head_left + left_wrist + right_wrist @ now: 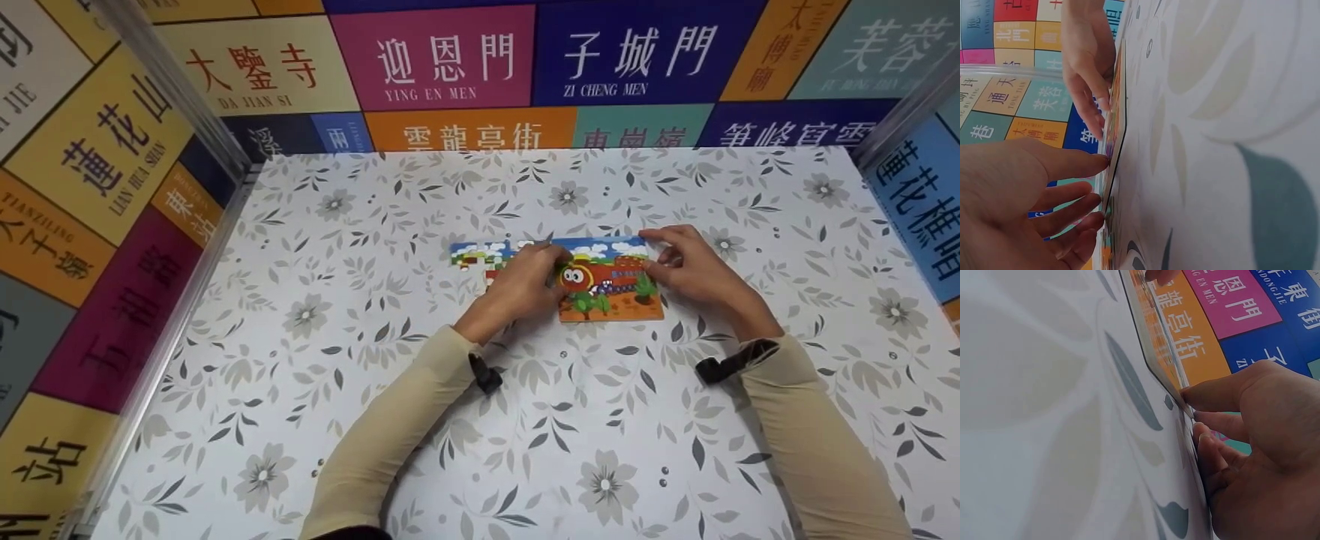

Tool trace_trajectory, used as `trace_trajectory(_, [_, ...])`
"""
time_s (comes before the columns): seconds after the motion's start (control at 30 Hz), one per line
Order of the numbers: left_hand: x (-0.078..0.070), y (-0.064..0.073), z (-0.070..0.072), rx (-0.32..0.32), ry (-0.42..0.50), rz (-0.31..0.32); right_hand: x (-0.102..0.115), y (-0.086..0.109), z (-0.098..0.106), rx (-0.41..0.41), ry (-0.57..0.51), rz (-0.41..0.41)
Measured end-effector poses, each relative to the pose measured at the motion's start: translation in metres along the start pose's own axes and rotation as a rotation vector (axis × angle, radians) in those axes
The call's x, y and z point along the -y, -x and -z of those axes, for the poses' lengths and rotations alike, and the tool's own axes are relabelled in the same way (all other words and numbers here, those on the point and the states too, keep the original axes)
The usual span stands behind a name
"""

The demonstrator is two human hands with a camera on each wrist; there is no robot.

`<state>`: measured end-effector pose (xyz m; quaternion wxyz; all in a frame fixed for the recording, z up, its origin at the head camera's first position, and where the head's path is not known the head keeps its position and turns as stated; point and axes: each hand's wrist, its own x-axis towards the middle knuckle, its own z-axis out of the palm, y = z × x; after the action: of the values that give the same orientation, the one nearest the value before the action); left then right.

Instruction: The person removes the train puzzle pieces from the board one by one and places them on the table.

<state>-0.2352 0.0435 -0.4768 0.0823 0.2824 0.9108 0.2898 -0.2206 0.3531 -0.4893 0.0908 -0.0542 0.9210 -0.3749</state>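
- Picture board [619,307], one: showing a cartoon red engine with eyes, green bushes and clouded sky; sitting between the two hands, toward the far part of the tabletop. Whether its whole underside is touching, cannot tell.
- Jigsaw-like section [469,253], step-edged: extending leftward from behind the left hand, partly hidden.
- Left hand [521,281]: narrow; thumb and bent fingertips are meeting the board's left edge, apparently holding it.
- Right hand [690,262]: narrow; thumb and finger are pinching the board's right edge near its far corner.
- Reason for the hold, as judged: grips at opposite edges are probably keeping the board square and steady, and leaving most of its picture uncovered.
- Tabletop [592,405]: white, carrying a grey flower-and-leaf print.
- Wall panels [435,94]: bounding the tabletop at back and sides, displaying coloured blocks of Chinese characters.
- Sleeves [405,416], beige: covering both forearms; black wrist devices [487,377] are protruding at the cuffs.
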Motion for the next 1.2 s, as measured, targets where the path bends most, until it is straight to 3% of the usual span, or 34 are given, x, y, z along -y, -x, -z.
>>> trace_trajectory(0.23, [0.0007, -0.0004, -0.0031, -0.003, 0.028, -0.012, 0.0012, -0.0005, -0.0004, 0.007, -0.003, -0.025])
trace_trajectory(0.43, [-0.0014, 0.0016, -0.0037, 0.008, 0.021, -0.011, -0.0020, 0.0003, -0.0009, -0.004, -0.001, 0.043])
trace_trajectory(0.7, [0.0011, 0.0004, -0.0037, 0.002, 0.062, -0.059, -0.0030, 0.0014, -0.0008, -0.022, -0.005, 0.084])
trace_trajectory(0.87, [0.0016, 0.0004, -0.0049, -0.025, 0.060, -0.057, -0.0026, 0.0013, -0.0007, -0.018, 0.001, 0.081])
trace_trajectory(1.2, [-0.0002, 0.0008, -0.0065, -0.013, 0.072, -0.070, -0.0035, 0.0009, -0.0009, -0.019, 0.005, 0.058])
